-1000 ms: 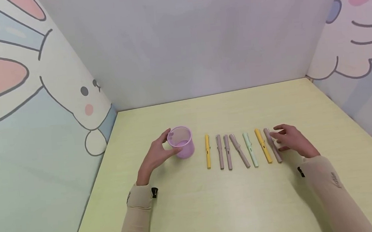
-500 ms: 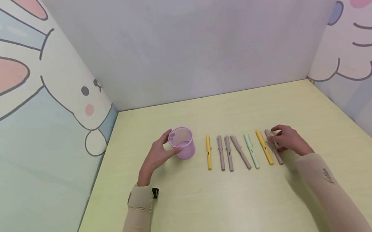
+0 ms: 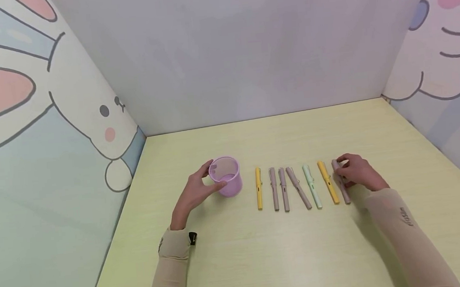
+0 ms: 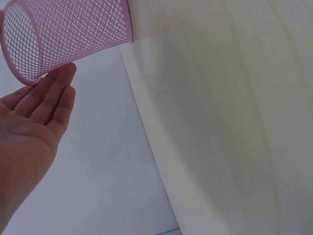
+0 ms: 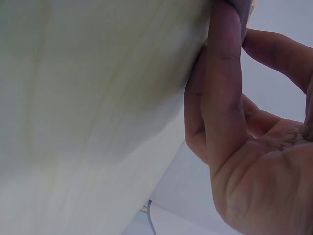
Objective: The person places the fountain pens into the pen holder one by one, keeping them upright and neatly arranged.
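On the left of the pale wood table, my left hand (image 3: 195,192) holds a pink mesh pen cup (image 3: 231,189), thumb at the near rim and fingers behind it. In the left wrist view the fingers touch the cup's mesh wall (image 4: 83,29). At the right end of a row of capped pens, my right hand (image 3: 360,172) pinches a mauve pen (image 3: 344,192) between thumb and fingers; its lower end shows past the hand. The right wrist view has these fingers (image 5: 222,88) close over the tabletop, with the pen mostly hidden.
Between the hands lie a yellow pen (image 3: 259,195), several mauve pens (image 3: 274,194), a mint green pen (image 3: 314,192) and another yellow pen (image 3: 331,188). A pale back wall (image 3: 239,52) and cartoon-printed side walls (image 3: 55,189) enclose the table (image 3: 271,253).
My right hand has moved left onto the rightmost mauve pen and taken hold of it; the pen's upper end has shifted slightly right. The left hand and cup stay put.
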A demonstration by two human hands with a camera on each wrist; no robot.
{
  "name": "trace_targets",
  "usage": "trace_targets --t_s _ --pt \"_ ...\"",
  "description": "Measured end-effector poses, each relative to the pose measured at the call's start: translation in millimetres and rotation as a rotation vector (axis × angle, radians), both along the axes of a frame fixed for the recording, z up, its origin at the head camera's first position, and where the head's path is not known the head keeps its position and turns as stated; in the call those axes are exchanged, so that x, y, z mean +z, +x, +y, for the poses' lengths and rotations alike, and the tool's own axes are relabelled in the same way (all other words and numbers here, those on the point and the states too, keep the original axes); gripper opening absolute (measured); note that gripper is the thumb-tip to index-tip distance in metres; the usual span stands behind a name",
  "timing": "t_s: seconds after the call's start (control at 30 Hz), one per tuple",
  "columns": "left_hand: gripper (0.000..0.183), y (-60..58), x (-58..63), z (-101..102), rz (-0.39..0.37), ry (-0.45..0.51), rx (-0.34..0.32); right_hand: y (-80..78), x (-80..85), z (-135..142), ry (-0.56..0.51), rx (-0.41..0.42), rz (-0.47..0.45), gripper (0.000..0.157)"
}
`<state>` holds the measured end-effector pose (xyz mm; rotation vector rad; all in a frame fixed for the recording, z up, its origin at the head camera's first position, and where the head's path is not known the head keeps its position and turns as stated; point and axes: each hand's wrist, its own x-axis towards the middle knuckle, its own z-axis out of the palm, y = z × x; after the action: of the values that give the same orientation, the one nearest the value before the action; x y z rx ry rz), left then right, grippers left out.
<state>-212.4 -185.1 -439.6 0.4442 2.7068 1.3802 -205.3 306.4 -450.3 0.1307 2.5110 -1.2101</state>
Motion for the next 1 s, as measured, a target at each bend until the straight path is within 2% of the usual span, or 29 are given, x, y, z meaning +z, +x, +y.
trace_targets --t_s 0.4,0.6,1.0 --pt "0.087 0.7 2.9 0.9 -0.005 -0.001 -0.003 6.3 4.3 6.5 -0.105 -0.023 0.049 0.059" --pt "0.088 0.6 1.8 0.3 -0.004 -0.003 -0.004 12.4 3.4 10.0 -0.177 -0.021 0.157 0.059" --pt "0.088 -0.6 0.7 0.2 -0.006 0.006 -0.008 16.2 3.2 8.6 -0.346 -0.080 0.333 0.051"
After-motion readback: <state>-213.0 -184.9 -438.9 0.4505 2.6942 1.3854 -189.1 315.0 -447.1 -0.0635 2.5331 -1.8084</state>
